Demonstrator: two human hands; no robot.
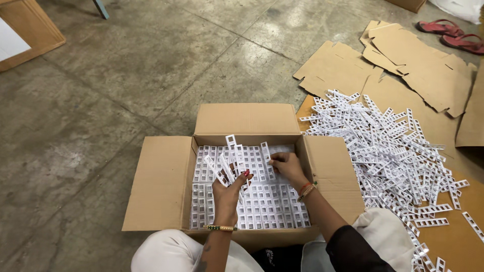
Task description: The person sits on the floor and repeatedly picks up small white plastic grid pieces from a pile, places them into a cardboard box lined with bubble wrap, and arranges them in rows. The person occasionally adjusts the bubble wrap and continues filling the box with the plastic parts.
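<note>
Strips (229, 161) fanned between left fingers (237, 177)

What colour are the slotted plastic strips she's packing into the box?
White, both the slotted strips in the left hand and the loose pile; the head view shows it.

Packing workshop: bare concrete floor (126, 75), flattened cartons (418, 65), heaped plastic strips (393, 151)
</note>
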